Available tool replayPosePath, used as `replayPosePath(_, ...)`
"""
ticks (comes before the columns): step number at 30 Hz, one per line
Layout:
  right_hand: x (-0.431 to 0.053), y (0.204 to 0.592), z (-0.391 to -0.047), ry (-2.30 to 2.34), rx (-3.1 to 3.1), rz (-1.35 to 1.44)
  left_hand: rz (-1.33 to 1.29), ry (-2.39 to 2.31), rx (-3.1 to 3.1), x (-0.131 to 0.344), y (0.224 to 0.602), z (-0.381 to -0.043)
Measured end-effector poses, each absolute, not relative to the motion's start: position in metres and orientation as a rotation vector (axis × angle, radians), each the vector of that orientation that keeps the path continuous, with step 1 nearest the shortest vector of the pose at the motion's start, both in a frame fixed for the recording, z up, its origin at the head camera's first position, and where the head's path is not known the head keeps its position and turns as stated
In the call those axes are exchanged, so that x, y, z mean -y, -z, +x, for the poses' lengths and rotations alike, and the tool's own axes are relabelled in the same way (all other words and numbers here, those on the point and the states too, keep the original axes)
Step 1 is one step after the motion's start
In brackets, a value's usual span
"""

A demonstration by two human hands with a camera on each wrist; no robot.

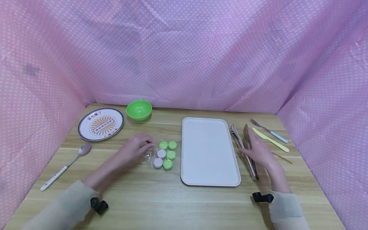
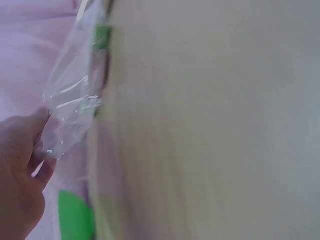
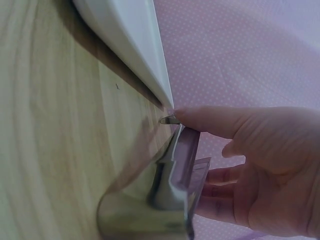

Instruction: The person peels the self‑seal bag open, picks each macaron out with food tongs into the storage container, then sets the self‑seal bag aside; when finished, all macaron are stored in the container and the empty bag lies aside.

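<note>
My left hand (image 1: 139, 146) pinches the edge of a clear plastic bag (image 2: 75, 100) between thumb and fingers, at the bag's left side. Several green and pale purple macarons (image 1: 168, 164) lie in and around this clear plastic on the table. On the right, my right hand (image 1: 258, 151) holds metal tongs (image 3: 145, 220), with the thumb on one arm and the fingers along the other. The tongs lie lengthwise with their bent end toward me, arms spread apart. Between the hands sits a white rectangular tray (image 1: 210, 153), just left of the tongs.
A patterned plate (image 1: 83, 126) and a green bowl (image 1: 139, 110) stand at the back left, with a spoon (image 1: 61, 171) nearer me. Right of the tongs lie a fork (image 1: 277, 135), a yellow knife (image 1: 270, 140) and a thin brown handle (image 1: 283, 158). Pink dotted cloth surrounds the table.
</note>
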State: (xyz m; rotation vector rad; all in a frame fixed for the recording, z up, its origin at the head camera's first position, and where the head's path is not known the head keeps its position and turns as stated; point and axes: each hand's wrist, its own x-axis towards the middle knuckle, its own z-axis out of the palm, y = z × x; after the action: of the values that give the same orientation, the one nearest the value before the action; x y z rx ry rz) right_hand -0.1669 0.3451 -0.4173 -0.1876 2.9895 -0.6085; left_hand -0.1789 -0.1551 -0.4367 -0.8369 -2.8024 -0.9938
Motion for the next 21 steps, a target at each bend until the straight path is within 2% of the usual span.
replayPosePath(8,-0.343,0.417,-0.168,0.569,-2.984,-0.147,-1.010,1.146,2.840,0.158,0.428,-0.195)
replayPosePath(21,-0.344,0.418,-0.170,0.548,-2.983,-0.155,-1.066,1.205,2.983,0.162,0.423,-0.202)
